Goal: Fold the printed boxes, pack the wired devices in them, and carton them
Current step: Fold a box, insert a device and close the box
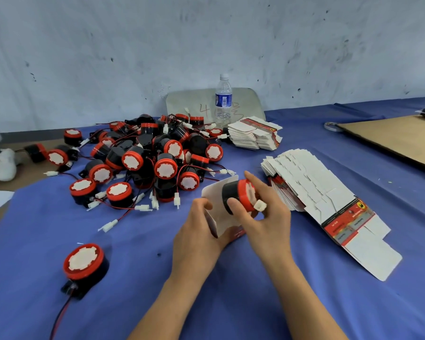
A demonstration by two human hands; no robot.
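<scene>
My right hand (263, 217) grips a black wired device with a red rim (233, 192), its white connector tucked against its face. The device sits at the mouth of a half-folded printed box (219, 212), which my left hand (196, 231) holds from the left side. A big pile of the same devices (147, 158) with red and black wires lies behind on the blue cloth (142, 241). One single device (84, 263) lies at the near left.
A fanned row of flat printed boxes (317, 200) lies to the right, and a second stack of flat boxes (254, 134) sits behind it. A water bottle (223, 99) stands by the wall. A brown cardboard sheet (393, 138) lies at the far right.
</scene>
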